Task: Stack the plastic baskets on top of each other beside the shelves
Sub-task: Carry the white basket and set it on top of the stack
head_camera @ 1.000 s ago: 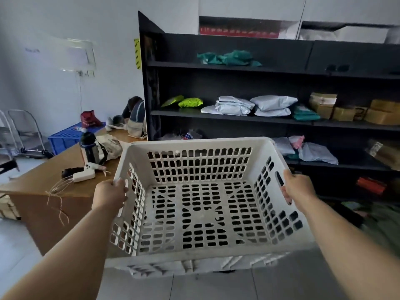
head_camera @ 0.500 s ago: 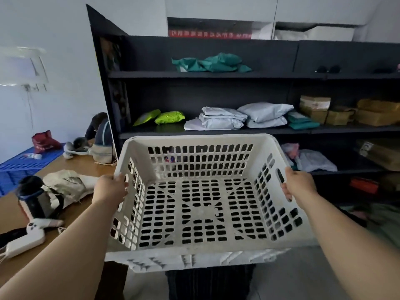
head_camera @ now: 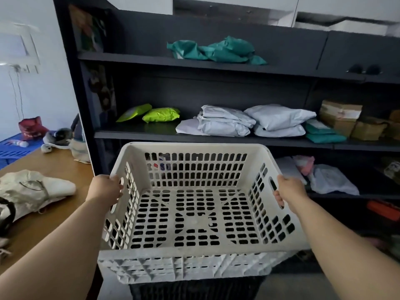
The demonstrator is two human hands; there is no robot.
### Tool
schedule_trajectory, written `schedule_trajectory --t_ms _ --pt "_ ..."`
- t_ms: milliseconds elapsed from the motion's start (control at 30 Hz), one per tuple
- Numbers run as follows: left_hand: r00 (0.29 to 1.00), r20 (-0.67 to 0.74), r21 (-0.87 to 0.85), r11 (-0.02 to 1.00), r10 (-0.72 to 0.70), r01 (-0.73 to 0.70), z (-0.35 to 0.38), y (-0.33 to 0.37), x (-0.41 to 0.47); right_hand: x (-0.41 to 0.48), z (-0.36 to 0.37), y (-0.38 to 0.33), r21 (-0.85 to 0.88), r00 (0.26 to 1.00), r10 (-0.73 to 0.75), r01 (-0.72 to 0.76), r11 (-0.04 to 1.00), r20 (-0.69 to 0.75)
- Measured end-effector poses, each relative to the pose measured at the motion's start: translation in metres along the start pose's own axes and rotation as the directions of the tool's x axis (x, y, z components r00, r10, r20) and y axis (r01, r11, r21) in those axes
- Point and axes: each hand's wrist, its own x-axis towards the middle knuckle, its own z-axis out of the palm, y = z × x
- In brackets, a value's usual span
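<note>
White basket (head_camera: pixel 184 253): you held it in the air between your two hands, open side up, its far wall turned toward the shelves (head_camera: pixel 194 61).
Left hand (head_camera: pixel 106 189): it was clamped on the basket's left wall, fingers curled over the rim.
Right hand (head_camera: pixel 289 191): it was clamped on the right wall, fingers hooked through the handle slot.
Dark basket (head_camera: pixel 194 289): it sat below your hands, under the white basket's near edge. Only a strip of it showed, and I could not tell whether the two touched.
Shelves: they stood beyond your hands, with grey parcels (head_camera: pixel 225 122) and lime-green bags (head_camera: pixel 161 114) on the level just above the basket's far rim.
Worktop (head_camera: pixel 54 167): it lay to the left of your left hand, with a pale cloth bag (head_camera: pixel 32 189) on it.
</note>
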Motion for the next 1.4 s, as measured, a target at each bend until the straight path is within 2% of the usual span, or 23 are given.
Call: schedule_trajectory --t_ms 133,333,867,967,1400 --pt "0.998 0.035 0.030 0.999 -0.044 0.043 0.021 0.001 0.018 0.025 0.021 0.002 -0.038 1.000 0.008 -0.007 0.999 0.020" --pt "0.993 0.013 0.038 0.992 -0.119 0.119 0.038 -0.005 0.046 0.054 0.045 0.007 -0.121 0.999 0.025 -0.021 0.992 0.029" --pt "0.975 0.107 0.099 0.977 -0.197 0.186 0.074 -0.013 0.076 0.096 0.067 0.015 -0.222 0.988 0.151 -0.147 0.964 0.005" --pt "0.974 0.134 0.114 0.980 -0.180 0.165 0.080 -0.017 0.077 0.100 0.066 0.018 -0.230 0.984 0.180 -0.175 0.957 0.000" --pt "0.969 0.094 0.073 0.973 -0.227 0.220 0.085 -0.018 0.090 0.109 0.072 0.016 -0.220 0.976 0.215 -0.205 0.954 0.022"
